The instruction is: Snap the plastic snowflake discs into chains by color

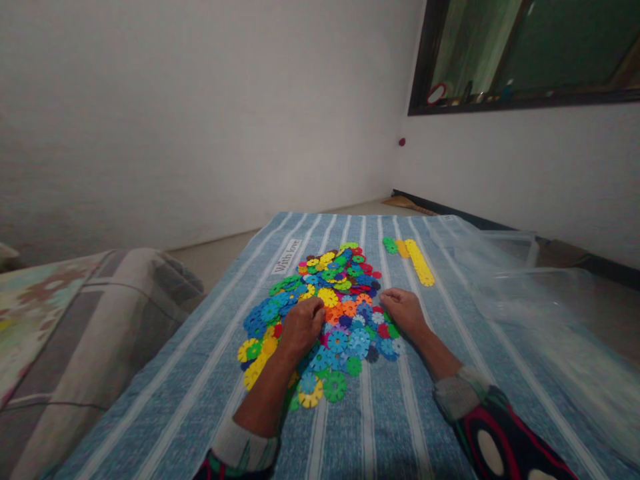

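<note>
A spread pile of colourful plastic notched discs [338, 341] covers the middle of the cloth-covered table. My left hand [303, 325] rests over the pile's left part, fingers curled in, close to a yellow disc [328, 297] and some orange discs [334, 313]. Whatever its fingertips pinch is hidden. At the pile's right edge, my right hand [404, 311] has its fingers bent and pressed together, near small red and green discs; anything between them is too small to make out. Beyond it lies a row of joined yellow discs [419, 263], beside an orange piece [402, 249] and green discs [389, 245].
Clear plastic bins [530, 297] stand along the right side of the striped blue tablecloth [200, 393]. A "With love" print [287, 257] shows at the far left of the cloth. A cloth-draped seat [150, 300] is to the left; walls and a window [540, 53] lie beyond.
</note>
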Tool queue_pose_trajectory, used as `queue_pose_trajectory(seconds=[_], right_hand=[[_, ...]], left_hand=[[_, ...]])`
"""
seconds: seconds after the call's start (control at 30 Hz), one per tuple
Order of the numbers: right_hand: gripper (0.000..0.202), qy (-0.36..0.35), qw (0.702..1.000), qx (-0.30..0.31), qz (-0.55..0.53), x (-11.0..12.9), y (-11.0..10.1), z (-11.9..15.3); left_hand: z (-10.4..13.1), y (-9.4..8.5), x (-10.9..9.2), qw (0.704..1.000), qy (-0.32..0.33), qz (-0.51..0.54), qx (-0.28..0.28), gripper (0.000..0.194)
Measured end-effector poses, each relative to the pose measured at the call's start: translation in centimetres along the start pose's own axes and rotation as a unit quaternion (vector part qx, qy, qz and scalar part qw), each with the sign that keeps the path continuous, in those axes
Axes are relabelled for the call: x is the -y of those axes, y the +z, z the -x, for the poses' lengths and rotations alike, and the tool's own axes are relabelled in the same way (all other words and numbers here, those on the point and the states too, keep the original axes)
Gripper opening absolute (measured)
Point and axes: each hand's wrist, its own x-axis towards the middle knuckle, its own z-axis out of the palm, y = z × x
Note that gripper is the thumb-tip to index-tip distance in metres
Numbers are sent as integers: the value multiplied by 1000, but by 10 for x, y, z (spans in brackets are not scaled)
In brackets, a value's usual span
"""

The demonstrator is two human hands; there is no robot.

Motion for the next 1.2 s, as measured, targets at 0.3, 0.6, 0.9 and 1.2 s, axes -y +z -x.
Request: queue_pose_trajectory(seconds=[0.3,0.6,0.9,1.2], right_hand=[[31,0,1000,-7,13,5,-1,2],[29,1,1000,-3,12,5,-2,3],[31,-11,1000,-14,25,8,-3,4],[32,-2,1000,-9,25,4,-3,4]], left_hand=[[1,1,-1,999,-3,-41,-16,15],[1,0,-4,998,-18,-52,-15,18],[3,0,-5,998,-16,-55,-6,20],[2,-1,-7,997,-17,-78,5,21]])
